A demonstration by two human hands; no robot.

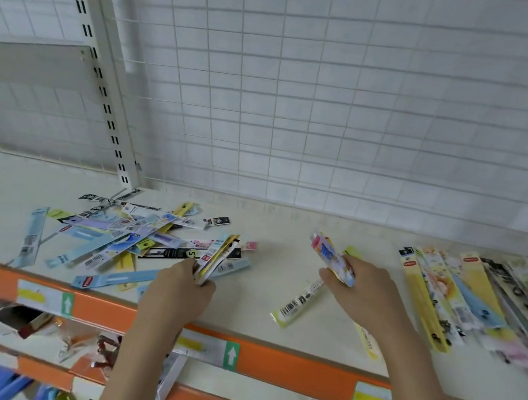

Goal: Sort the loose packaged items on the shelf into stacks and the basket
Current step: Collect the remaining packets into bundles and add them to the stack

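A loose heap of long flat packets in blue, yellow and black lies on the left half of the cream shelf. My left hand grips a small bundle of packets at the heap's right edge. My right hand holds a pink and blue packet bundle tilted up above the shelf middle. A single yellow packet with a barcode lies between my hands. Rows of sorted packets lie side by side at the right. No basket is in view.
A white wire grid backs the shelf, with a slotted upright post at the left. An orange front rail carries price labels. Lower shelves below hold mixed goods. Another yellow packet pokes out under my right wrist.
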